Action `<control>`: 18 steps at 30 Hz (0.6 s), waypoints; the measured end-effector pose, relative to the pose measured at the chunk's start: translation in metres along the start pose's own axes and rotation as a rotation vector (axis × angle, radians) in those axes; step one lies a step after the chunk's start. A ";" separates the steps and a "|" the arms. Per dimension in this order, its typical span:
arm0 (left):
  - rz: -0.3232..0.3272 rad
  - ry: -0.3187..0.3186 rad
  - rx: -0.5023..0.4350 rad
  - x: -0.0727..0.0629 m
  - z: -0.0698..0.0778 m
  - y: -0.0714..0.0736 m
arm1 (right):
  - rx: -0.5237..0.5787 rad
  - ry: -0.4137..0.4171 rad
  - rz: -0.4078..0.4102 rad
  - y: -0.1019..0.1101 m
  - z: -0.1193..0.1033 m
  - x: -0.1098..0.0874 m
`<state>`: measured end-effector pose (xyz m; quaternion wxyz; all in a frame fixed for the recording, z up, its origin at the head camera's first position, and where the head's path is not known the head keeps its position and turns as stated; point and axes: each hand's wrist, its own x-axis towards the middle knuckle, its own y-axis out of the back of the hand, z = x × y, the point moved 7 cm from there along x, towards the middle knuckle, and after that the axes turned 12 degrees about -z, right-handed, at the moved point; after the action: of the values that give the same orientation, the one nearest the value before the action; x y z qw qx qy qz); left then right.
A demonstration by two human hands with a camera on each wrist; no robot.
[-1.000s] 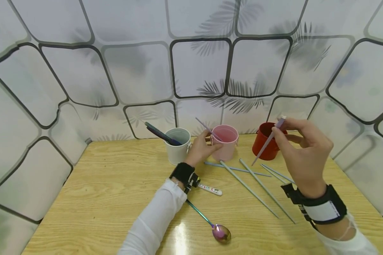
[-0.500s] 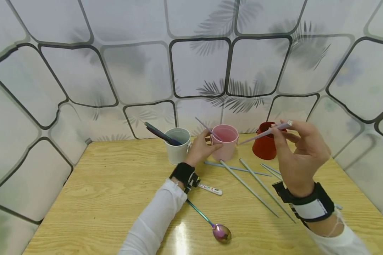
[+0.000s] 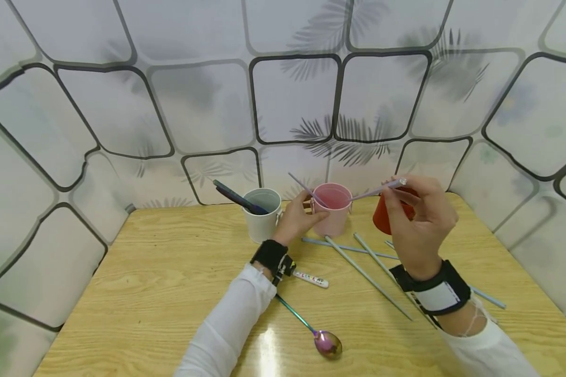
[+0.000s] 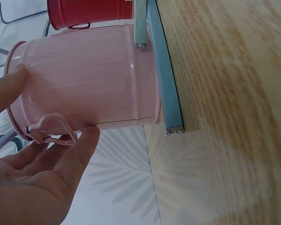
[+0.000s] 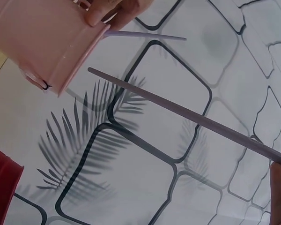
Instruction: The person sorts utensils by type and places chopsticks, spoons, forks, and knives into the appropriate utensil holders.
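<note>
My left hand [image 3: 298, 219] holds the small pink bucket [image 3: 332, 222] by its left side, thumb near the rim and fingers by the wire handle [image 4: 56, 124]. One thin purple chopstick [image 3: 303, 184] leans out of that bucket to the left. Between thumb and fingers, my right hand [image 3: 420, 225] pinches a second purple chopstick [image 3: 372, 192] by its thick end. Its thin tip points left, close to the bucket's right rim; in the right wrist view the tip [image 5: 96, 71] appears outside the opening. Behind the right hand, the red bucket [image 3: 381, 215] is partly hidden.
A white bucket [image 3: 257, 228] with dark long-handled utensils [image 3: 236, 198] stands left of the pink one. Several blue and grey-green chopsticks [image 3: 358, 269] lie crossed in front. Nearer are a white printed pen-like stick [image 3: 313, 279] and a rainbow-coloured spoon [image 3: 327, 344]. A patterned backdrop [image 3: 207, 110] rises behind.
My right hand has moved left from the red bucket towards the pink one, and its chopstick has swung from pointing down to nearly level. The left hand stays on the pink bucket.
</note>
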<state>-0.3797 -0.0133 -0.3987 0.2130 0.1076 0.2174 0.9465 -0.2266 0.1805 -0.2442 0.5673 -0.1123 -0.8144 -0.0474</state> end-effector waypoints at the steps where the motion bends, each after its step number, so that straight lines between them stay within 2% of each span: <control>1: 0.001 0.000 0.001 0.000 0.000 0.000 | -0.014 -0.008 -0.021 -0.001 0.003 -0.001; 10: 0.004 0.002 -0.002 0.000 -0.001 0.000 | -0.141 -0.059 -0.215 -0.019 0.035 -0.004; 18: -0.001 -0.011 -0.010 0.000 0.000 0.000 | -0.170 -0.110 -0.314 -0.034 0.060 -0.010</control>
<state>-0.3796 -0.0132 -0.3982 0.2151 0.1117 0.2117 0.9468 -0.2859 0.1583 -0.2729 0.4961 -0.0338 -0.8448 -0.1976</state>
